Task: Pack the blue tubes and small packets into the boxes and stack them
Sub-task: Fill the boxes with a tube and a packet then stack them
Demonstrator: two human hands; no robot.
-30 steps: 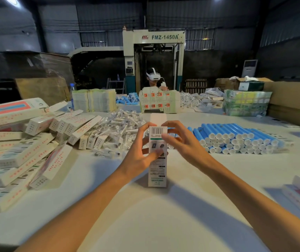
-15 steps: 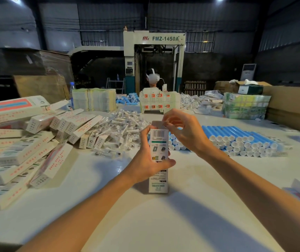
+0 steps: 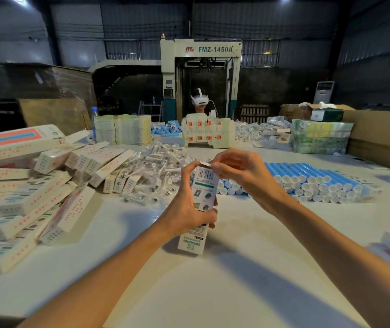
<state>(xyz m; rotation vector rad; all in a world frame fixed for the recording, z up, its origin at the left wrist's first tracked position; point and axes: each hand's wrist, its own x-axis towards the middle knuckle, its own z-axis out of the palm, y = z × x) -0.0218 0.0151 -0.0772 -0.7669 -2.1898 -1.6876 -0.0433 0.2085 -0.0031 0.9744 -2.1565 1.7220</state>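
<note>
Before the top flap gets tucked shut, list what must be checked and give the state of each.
1. Box stands on the table: ok.
2. Left hand grips the box round its middle: ok.
3. Right hand pinches the top flap: ok.
4. Flap tucked in: not ok, it stands above the opening.
5. Box filled: cannot tell, its inside is hidden.
6. Pile of boxes at the left to stack it on: ok.
</note>
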